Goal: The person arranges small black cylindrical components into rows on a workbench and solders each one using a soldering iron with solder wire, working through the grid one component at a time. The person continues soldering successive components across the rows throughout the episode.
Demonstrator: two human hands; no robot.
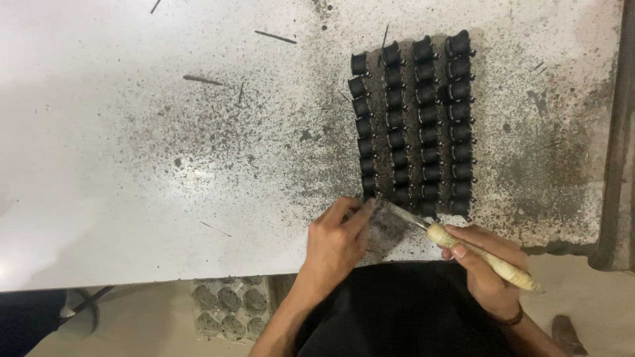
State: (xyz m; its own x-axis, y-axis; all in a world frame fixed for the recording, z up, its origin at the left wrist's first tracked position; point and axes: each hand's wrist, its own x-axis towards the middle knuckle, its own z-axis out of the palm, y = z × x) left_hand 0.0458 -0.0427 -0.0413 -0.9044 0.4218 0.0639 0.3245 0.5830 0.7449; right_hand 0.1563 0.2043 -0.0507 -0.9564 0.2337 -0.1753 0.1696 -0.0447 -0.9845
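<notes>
Head view shows the left hand (336, 239) pinching a small black spool (372, 206) steady at the worktop's (132, 165) near edge, just below four spool rows (413, 125), while the right hand (486, 264) grips a pale-handled blade (463, 244) against it

seen from above, a white worktable (132, 165) speckled with dark grit holds four neat rows of small black spool-shaped parts (413, 125). at its near edge the left hand (337, 241) pinches a small part, while the right hand (486, 264) grips a tool with a pale wrapped handle (486, 259), its metal tip touching that part.
</notes>
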